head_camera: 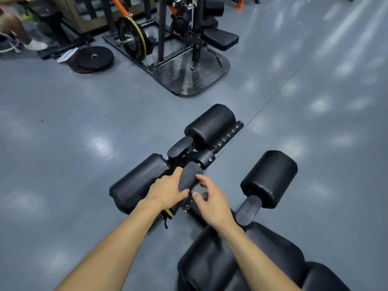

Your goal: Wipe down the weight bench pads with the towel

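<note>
A small dark grey towel (189, 177), folded into a narrow wad, sticks up between my hands over the bench's centre post. My left hand (168, 191) grips its lower part. My right hand (210, 198) hovers just beside it with fingers loosely curled and holds nothing that I can see. Black roller pads surround the hands: one at the left (136, 181), one at the right (270, 177), one farther off (211, 123). The black seat pad (241, 261) lies below my right forearm.
A squat machine with a black footplate (189, 74) and a yellow-rimmed weight plate (132, 39) stands ahead. Loose weight plates (92, 58) lie on the grey floor at the left. A person's leg and white shoe (34, 45) show at the far left.
</note>
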